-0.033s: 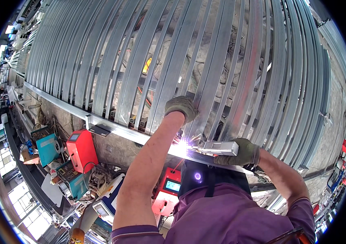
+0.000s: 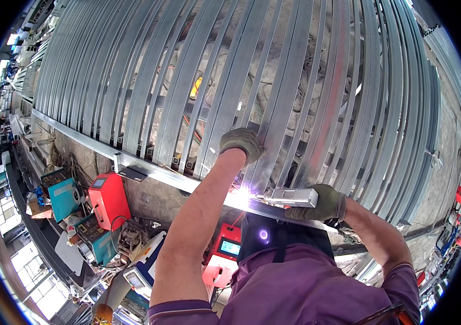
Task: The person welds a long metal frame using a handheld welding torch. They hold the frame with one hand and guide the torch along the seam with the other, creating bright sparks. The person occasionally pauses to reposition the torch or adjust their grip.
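Observation:
My right hand, in a dark green work glove, is closed round a boxy silver welding torch. The torch's nozzle points left, into a bright white-violet welding glare on the front rail. That glare hides the joint where the tube ends meet the rail. Just beyond it, my left hand, gloved too, presses down with curled fingers on a grey metal tube. Its fingertips are partly hidden against the tube. Long parallel tubes run away from the rail, with gaps between them.
Left of my left arm stand a red machine and teal machines among tangled cables. Another red machine with a lit screen is beside my body. Through the gaps, cables and a yellow object show on the floor.
The spray of sparks round the weld has shrunk, and a small bright fleck shows near the left forearm. Both hands and the torch stay in place.

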Tool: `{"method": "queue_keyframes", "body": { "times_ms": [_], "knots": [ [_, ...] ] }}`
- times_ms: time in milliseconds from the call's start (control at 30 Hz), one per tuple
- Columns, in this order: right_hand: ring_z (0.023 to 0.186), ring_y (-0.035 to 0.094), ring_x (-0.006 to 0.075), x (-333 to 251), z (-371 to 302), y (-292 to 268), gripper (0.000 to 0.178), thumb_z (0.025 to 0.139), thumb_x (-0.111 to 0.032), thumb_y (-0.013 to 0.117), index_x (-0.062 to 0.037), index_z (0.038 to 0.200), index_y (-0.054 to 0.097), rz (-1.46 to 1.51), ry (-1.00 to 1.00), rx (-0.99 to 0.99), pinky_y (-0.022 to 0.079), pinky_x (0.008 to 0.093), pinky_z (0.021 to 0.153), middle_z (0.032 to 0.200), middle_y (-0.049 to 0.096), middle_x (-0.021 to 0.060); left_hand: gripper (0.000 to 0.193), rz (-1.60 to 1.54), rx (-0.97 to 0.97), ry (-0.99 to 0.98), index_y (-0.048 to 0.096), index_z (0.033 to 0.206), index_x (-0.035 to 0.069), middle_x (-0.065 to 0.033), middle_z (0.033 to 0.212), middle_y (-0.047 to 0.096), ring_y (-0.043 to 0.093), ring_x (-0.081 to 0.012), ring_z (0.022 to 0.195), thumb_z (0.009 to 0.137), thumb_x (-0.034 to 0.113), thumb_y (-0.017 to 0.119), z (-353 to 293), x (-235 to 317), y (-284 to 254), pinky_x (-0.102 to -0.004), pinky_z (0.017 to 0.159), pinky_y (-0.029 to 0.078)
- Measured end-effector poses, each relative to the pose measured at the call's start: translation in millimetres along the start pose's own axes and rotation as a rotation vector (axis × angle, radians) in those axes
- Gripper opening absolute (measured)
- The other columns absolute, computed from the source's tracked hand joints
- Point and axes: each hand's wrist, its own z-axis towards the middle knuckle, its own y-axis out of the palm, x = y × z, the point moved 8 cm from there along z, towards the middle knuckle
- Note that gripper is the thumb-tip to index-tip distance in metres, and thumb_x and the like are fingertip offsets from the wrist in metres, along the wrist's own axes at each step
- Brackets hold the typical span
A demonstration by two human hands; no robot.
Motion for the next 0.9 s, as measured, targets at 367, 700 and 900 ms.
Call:
{"method": "queue_keyframes", "body": {
  "times_ms": [367, 700, 900],
  "knots": [
    [0.110, 0.082, 0.0312, 27.3, 10.0, 8.9, 0.078, 0.083, -0.074, 0.089, -0.0168, 0.135, 0.081, -0.028, 0.017, 0.066, 0.063, 0.0394, 0.099, 0.117, 0.085, 0.0130, 0.082, -0.014, 0.028, 0.009, 0.079, 0.138, 0.009, -0.0162, 0.125, 0.083, 0.078, -0.0327, 0.122, 0.100, 0.080, 0.061, 6.8, -1.8, 5.0, -0.0461, 0.108, 0.060],
    [0.113, 0.080, 0.0356, 27.5, 6.5, 10.0, 0.073, 0.100, -0.071, 0.074, -0.0193, 0.151, 0.070, -0.180, -0.024, 0.013, 0.063, 0.0426, 0.098, 0.124, 0.083, 0.0157, 0.075, 0.003, -0.030, -0.011, 0.077, 0.141, 0.010, -0.0155, 0.134, 0.080, 0.076, -0.0327, 0.127, 0.101, 0.072, 0.065, 2.1, 0.4, 0.6, -0.0459, 0.110, 0.059],
    [0.112, 0.081, 0.0347, 25.8, 5.1, 9.9, 0.073, 0.099, -0.071, 0.075, -0.0180, 0.149, 0.072, -0.134, -0.048, 0.017, 0.063, 0.0416, 0.098, 0.123, 0.083, 0.0151, 0.077, -0.007, 0.015, -0.001, 0.074, 0.147, 0.013, -0.0145, 0.139, 0.079, 0.075, -0.0329, 0.129, 0.102, 0.074, 0.061, 5.4, -0.5, 3.7, -0.0462, 0.112, 0.058]
  ]
}}
